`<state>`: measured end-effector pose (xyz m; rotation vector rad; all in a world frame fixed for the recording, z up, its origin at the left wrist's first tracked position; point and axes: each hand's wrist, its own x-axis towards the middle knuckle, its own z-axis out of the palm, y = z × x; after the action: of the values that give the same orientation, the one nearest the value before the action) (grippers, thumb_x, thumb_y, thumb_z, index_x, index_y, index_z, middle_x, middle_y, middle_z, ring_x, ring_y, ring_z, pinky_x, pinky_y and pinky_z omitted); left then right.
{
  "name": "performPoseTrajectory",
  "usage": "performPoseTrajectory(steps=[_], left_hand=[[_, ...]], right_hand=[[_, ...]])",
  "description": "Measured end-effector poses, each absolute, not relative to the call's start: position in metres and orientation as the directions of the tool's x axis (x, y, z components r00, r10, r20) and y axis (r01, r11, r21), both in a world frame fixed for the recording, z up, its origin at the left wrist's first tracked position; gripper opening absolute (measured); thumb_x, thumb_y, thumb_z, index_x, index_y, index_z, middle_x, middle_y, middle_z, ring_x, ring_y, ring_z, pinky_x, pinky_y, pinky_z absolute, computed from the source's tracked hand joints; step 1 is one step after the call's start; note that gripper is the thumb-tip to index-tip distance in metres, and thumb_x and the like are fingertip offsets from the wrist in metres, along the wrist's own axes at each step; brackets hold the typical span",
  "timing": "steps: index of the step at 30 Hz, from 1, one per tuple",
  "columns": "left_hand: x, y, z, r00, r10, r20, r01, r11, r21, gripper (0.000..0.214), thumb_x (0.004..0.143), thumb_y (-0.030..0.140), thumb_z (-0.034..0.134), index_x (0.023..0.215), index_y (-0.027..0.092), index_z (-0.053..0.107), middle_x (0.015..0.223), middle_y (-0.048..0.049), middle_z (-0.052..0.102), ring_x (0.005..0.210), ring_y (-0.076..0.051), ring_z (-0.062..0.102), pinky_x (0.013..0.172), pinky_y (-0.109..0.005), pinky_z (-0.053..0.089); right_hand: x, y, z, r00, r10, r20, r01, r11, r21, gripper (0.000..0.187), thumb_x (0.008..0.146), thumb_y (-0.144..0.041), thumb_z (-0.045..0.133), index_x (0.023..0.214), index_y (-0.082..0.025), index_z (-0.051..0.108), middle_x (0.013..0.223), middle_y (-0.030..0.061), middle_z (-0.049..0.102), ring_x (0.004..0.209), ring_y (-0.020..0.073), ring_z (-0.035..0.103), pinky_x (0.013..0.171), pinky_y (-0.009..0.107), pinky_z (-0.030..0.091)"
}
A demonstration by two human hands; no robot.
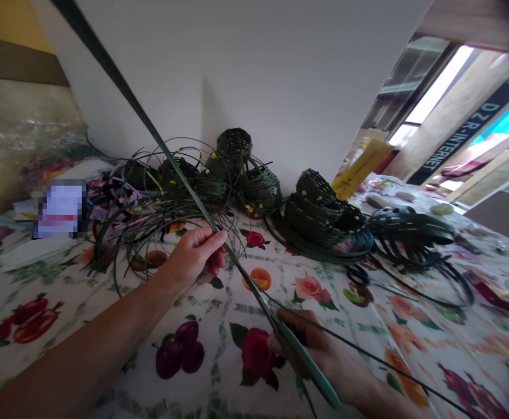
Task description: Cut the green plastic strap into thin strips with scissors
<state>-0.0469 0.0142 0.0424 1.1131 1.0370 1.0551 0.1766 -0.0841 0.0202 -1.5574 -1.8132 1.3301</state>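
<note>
Head view: a white wall [280, 70] fills the back, and below it a table [437, 349] is covered in a cloth printed with fruit and roses. Against the wall sits a pile of small dark green baskets [241, 174], some stacked; a second stack [324, 224] lies just to their right, touching the cloth. Right of that is a flat woven piece [411, 230] with loose ends curling out. Left of the baskets is a tangle of loose green lengths [145, 224], spread over the cloth. One long dark green strip [149, 125] runs from the top left corner down across the whole scene, held taut and off the table between my hands. My left hand [193, 256] grips it partway along, thumb on top, fingers curled under and pinched tight on it, above the cloth just in front of the tangle. The strip's lower end reaches my right hand [328, 355], low and near the front edge, blurred. Those fingers are wrapped round a teal-handled tool [313, 366] lying along the strip; blade not readable. A thin strand [367, 355] splits off there and trails to the lower right. Dark scissors [361, 276] lie on the cloth near the second stack, untouched.
</note>
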Motion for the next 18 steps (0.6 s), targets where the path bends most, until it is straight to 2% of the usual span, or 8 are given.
performPoseTrajectory(steps=[6, 10, 14, 18], left_hand=[[-0.0455, 0.0140, 0.0424, 0.195, 0.973, -0.121, -0.124, 0.147, 0.981, 0.029, 0.079, 0.035, 0.066, 0.061, 0.016, 0.053, 0.047, 0.0001, 0.058, 0.036, -0.008, 0.049, 0.037, -0.018, 0.035], [-0.0491, 0.0192, 0.0423, 0.191, 0.978, -0.087, -0.133, 0.114, 0.985, 0.031, 0.080, 0.040, 0.064, 0.063, 0.016, 0.053, 0.050, -0.0005, 0.059, 0.038, -0.009, 0.050, 0.037, -0.019, 0.037], [-0.0527, 0.0220, 0.0436, 0.134, 0.991, -0.019, -0.097, 0.032, 0.995, 0.029, 0.078, 0.037, 0.067, 0.063, 0.017, 0.051, 0.051, 0.0011, 0.059, 0.039, -0.008, 0.050, 0.038, -0.018, 0.037], [-0.0505, 0.0174, 0.0413, 0.169, 0.984, -0.051, -0.062, 0.062, 0.996, 0.028, 0.080, 0.035, 0.065, 0.062, 0.017, 0.053, 0.051, 0.0004, 0.058, 0.039, -0.008, 0.051, 0.039, -0.018, 0.037]], right_hand=[[0.1786, -0.0848, 0.0149, -0.336, 0.900, -0.277, 0.501, -0.078, -0.862, 0.037, 0.087, -0.051, 0.061, 0.072, -0.017, 0.059, 0.061, -0.0037, 0.048, 0.054, 0.0097, 0.042, 0.047, 0.020, 0.034], [0.1770, -0.0854, 0.0141, -0.293, 0.901, -0.320, 0.501, -0.141, -0.854, 0.036, 0.085, -0.055, 0.061, 0.080, -0.019, 0.060, 0.062, -0.0040, 0.048, 0.051, 0.0093, 0.042, 0.043, 0.019, 0.033], [0.1759, -0.0837, 0.0142, -0.282, 0.911, -0.300, 0.543, -0.106, -0.833, 0.034, 0.084, -0.052, 0.062, 0.077, -0.018, 0.061, 0.067, -0.0018, 0.054, 0.060, 0.0123, 0.050, 0.049, 0.020, 0.038], [0.1759, -0.0831, 0.0170, -0.274, 0.938, -0.214, 0.577, -0.018, -0.816, 0.031, 0.084, -0.047, 0.062, 0.076, -0.018, 0.062, 0.069, -0.0008, 0.058, 0.066, 0.0153, 0.054, 0.059, 0.023, 0.043]])
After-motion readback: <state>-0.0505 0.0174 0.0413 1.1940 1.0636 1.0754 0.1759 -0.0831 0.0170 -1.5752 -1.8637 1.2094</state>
